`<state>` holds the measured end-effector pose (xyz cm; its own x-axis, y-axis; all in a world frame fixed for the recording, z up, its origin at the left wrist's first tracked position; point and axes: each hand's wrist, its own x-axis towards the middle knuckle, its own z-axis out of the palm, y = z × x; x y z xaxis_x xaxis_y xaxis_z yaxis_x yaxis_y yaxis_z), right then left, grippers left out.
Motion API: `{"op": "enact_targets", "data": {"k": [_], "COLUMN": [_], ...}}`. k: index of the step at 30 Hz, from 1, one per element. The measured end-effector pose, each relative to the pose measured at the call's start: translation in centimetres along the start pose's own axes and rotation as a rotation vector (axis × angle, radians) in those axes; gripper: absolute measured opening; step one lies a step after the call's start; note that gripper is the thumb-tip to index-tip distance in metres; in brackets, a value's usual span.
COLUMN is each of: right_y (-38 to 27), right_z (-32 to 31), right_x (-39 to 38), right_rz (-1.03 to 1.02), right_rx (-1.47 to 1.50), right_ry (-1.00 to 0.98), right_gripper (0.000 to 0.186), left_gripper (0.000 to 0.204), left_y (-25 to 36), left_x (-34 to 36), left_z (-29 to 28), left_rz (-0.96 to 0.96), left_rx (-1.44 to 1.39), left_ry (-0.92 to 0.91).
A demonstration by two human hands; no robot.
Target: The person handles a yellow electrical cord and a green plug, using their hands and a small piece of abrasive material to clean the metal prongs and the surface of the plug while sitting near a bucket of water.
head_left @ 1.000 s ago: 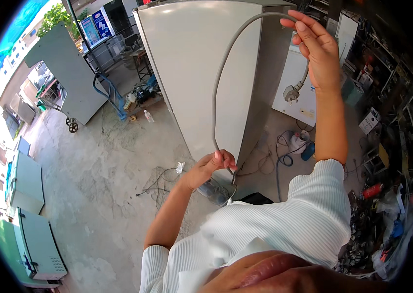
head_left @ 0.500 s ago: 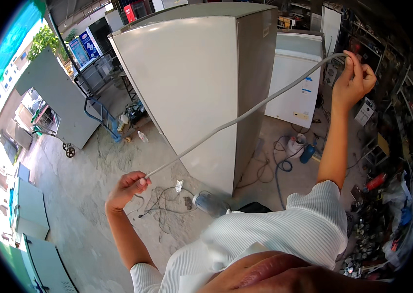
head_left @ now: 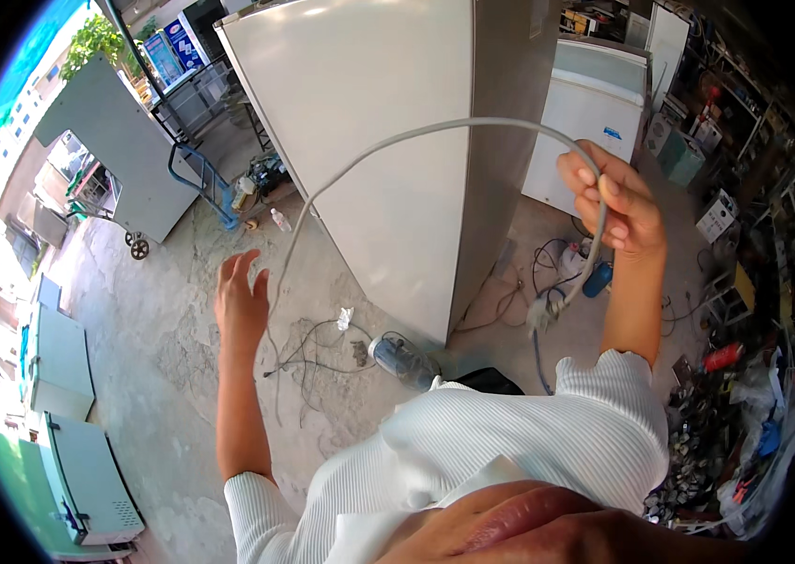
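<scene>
My left hand is raised at the lower left of the tall off-white refrigerator, fingers apart, beside the hanging length of a grey power cable but not gripping it. The cable arches across the refrigerator's front to my right hand, whose fingers are curled round it. Below that hand the cable's plug dangles, slightly blurred.
A white chest freezer stands behind at right; a grey panel and blue hand truck at left. Loose wires and a clear container lie on the concrete floor. Cluttered shelves line the right.
My left hand has let go of the cable and risen with opened fingers. My right hand has come down and inward, and the cable, stretched diagonally half a second ago, now forms an arch.
</scene>
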<state>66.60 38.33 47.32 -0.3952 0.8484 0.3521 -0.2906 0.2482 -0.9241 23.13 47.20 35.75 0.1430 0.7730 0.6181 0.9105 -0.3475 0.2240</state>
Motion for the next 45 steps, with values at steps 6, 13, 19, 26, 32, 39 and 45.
{"op": "enact_targets", "data": {"k": [6, 13, 19, 26, 32, 39, 45], "right_y": [7.4, 15.3, 25.4, 35.0, 32.3, 27.2, 26.3], "right_z": [7.6, 5.9, 3.9, -7.1, -9.3, -10.0, -15.4], "right_x": [1.2, -1.2, -5.7, -16.6, -21.3, -17.8, -20.6], "right_rz": [0.268, 0.399, 0.659, 0.469, 0.360, 0.350, 0.419], "right_rx": [0.128, 0.916, 1.331, 0.895, 0.491, -1.432, -1.252], "right_ry": [0.039, 0.334, 0.638, 1.588, 1.427, 1.133, 1.174], "right_gripper": [0.021, 0.023, 0.028, 0.014, 0.016, 0.016, 0.020], "left_gripper": [0.039, 0.026, 0.023, 0.028, 0.032, 0.040, 0.042], "left_y": [16.5, 16.1, 14.8, 13.1, 11.4, 11.9, 13.3], "left_x": [-5.1, -5.5, -6.2, -3.3, 1.4, 8.9, 15.0], "left_z": [-3.8, -8.6, -11.5, -16.7, -18.3, -18.1, -19.1], "left_rz": [-0.089, 0.127, 0.634, 0.731, 0.317, 0.321, 0.373], "left_rx": [-1.341, -0.775, -0.766, -1.022, -1.083, -1.182, -1.306], "left_ry": [-0.809, -0.873, -0.859, -0.756, -0.570, -0.236, -0.097]}}
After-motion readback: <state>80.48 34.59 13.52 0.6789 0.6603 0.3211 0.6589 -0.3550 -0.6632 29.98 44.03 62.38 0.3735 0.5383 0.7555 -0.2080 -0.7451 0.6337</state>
